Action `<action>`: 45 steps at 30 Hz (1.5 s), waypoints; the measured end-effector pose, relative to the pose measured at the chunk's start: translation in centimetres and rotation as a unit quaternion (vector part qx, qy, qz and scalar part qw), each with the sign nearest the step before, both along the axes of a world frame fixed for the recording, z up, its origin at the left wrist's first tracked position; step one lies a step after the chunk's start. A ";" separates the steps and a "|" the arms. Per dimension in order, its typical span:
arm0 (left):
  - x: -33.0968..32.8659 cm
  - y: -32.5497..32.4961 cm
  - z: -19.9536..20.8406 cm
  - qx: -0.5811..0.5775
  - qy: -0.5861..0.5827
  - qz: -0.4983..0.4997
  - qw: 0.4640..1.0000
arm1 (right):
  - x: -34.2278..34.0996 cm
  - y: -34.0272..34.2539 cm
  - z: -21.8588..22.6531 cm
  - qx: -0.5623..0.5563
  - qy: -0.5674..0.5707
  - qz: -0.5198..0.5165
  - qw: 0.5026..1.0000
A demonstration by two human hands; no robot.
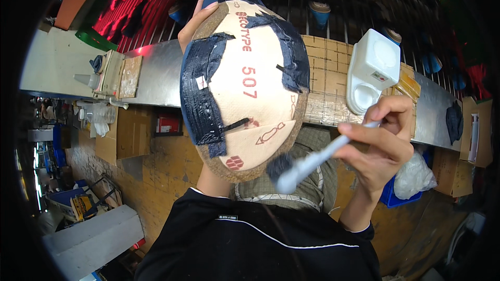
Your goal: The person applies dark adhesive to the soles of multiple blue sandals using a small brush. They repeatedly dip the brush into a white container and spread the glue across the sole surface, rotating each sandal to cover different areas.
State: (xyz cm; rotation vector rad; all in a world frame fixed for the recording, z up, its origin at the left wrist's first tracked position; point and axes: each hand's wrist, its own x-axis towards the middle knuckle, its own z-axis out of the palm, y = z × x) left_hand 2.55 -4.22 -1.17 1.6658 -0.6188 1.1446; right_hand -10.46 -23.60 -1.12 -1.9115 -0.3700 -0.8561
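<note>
Left grip [192, 27], mostly hidden, is clasped round shoe [258, 80], underside up, above front edge of tabletop [161, 73]. Right grip [383, 138] pinches white-handled brush [325, 153], dark bristles [279, 166] at shoe's near end, contact unclear. White container [372, 65] near tabletop's front edge.

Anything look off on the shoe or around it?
Yes: the dark fabric folded over the underside of the shoe has ragged, uneven edges, though that may be normal here. Also, clear plastic bulges above the blue bin at right.
</note>
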 end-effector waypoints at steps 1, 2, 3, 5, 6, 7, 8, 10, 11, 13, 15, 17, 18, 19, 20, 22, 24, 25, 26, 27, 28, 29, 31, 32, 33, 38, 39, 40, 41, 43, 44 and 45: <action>0.0 -0.1 0.0 0.002 -0.001 0.000 1.000 | 0.1 -0.1 0.1 0.031 -0.021 0.018 0.999; 0.1 -0.2 -0.1 0.001 0.001 0.001 1.000 | 0.2 -0.1 0.0 0.026 -0.012 -0.021 0.999; 0.3 -0.2 0.0 0.000 0.001 -0.001 1.000 | 0.5 -0.2 -0.2 0.022 -0.003 -0.061 0.998; 0.8 -0.6 -0.3 0.004 -0.004 0.003 1.000 | 0.3 -0.5 -0.4 0.015 0.035 -0.066 0.997; 0.4 0.0 0.5 0.013 -0.008 0.019 1.000 | 0.5 -0.5 0.0 0.035 0.019 -0.020 0.999; 0.4 -0.1 0.3 0.009 -0.009 0.016 1.000 | 0.2 -0.6 0.0 0.043 0.007 0.006 0.999; 0.5 -0.2 0.2 0.005 -0.010 0.014 1.000 | 0.0 -0.7 0.0 0.051 -0.005 0.034 0.998; 0.9 -0.5 -0.1 0.002 -0.011 0.009 1.000 | -0.3 -0.9 -0.2 0.047 0.028 -0.025 0.998; 1.0 -0.6 -0.4 0.001 -0.011 0.005 1.000 | -0.1 -0.9 -0.6 0.021 0.026 -0.065 0.997; 1.1 -0.3 -0.3 0.009 -0.015 0.011 1.000 | -0.3 -0.8 -0.3 -0.005 0.016 -0.066 0.998; 1.2 -0.2 -0.1 0.012 -0.014 0.016 1.000 | -0.9 -0.3 0.3 0.016 -0.005 -0.024 1.000; 1.3 -0.1 0.1 0.012 -0.008 0.013 1.000 | -1.5 0.4 1.4 -0.014 -0.016 -0.049 0.999; 1.0 0.0 -0.1 0.013 -0.003 0.013 1.000 | -1.7 0.5 1.8 -0.045 -0.021 -0.069 0.996; 0.8 0.1 -0.2 0.014 0.001 0.012 1.000 | -1.8 0.5 2.1 -0.078 -0.028 -0.090 0.992; 0.7 0.2 -0.2 0.015 0.003 0.012 1.000 | -1.7 0.4 2.2 -0.105 -0.047 -0.083 0.990; 0.2 0.3 -0.4 0.017 0.012 0.010 1.000 | -1.4 -0.1 2.3 -0.160 -0.085 -0.072 0.981; 0.4 0.6 -0.7 0.022 0.010 0.009 1.000 | -1.2 -0.8 2.4 -0.214 -0.121 -0.063 0.967; 0.6 0.9 -0.9 0.029 0.004 0.012 1.000 | -0.9 -1.0 2.5 -0.240 -0.143 -0.056 0.959; 1.1 1.4 -1.4 0.034 -0.009 0.004 0.999 | -1.3 -0.5 3.1 -0.185 -0.081 -0.049 0.978; 1.4 2.0 -2.1 0.039 -0.018 -0.003 0.999 | -1.8 0.0 3.6 -0.127 -0.018 -0.044 0.991; 1.2 1.7 -1.8 0.039 -0.008 -0.010 0.999 | -1.6 0.0 3.6 -0.115 0.006 -0.059 0.992; 0.8 1.1 -1.6 0.017 0.009 -0.024 1.000 | -1.2 -0.1 3.3 -0.102 0.029 -0.073 0.992; -0.3 -0.2 -0.6 -0.026 0.041 -0.047 0.998 | -0.2 0.2 3.1 -0.060 0.073 -0.086 0.992; -0.4 -0.5 -0.3 -0.040 0.043 -0.079 0.995 | 0.5 0.5 3.4 -0.060 0.074 -0.096 0.991; -0.4 -0.7 -0.8 -0.045 0.030 -0.128 0.990 | 1.3 0.7 3.7 -0.059 0.075 -0.107 0.990; -2.3 -0.9 -0.3 -0.008 0.055 -0.169 0.984 | 5.3 0.2 4.3 -0.093 0.031 -0.173 0.980; -3.1 -0.8 -0.2 0.004 0.070 -0.163 0.984 | 5.8 0.4 4.5 -0.072 0.040 -0.174 0.981; -2.9 -0.4 -0.7 -0.009 0.075 -0.172 0.982 | 6.5 0.4 4.6 -0.070 0.030 -0.186 0.980; -2.6 -0.3 -1.3 -0.024 0.081 -0.186 0.979 | 7.1 0.2 4.6 -0.070 0.020 -0.200 0.977; -2.7 -0.1 -2.0 -0.066 0.111 -0.241 0.962 | 8.1 0.0 5.1 -0.040 -0.001 -0.236 0.971; -2.8 0.6 -1.8 -0.091 0.130 -0.268 0.950 | 8.5 -0.1 5.4 -0.023 -0.025 -0.237 0.971; -3.2 1.7 -1.5 -0.118 0.154 -0.299 0.934 | 8.7 -0.3 5.5 0.043 -0.028 -0.228 0.972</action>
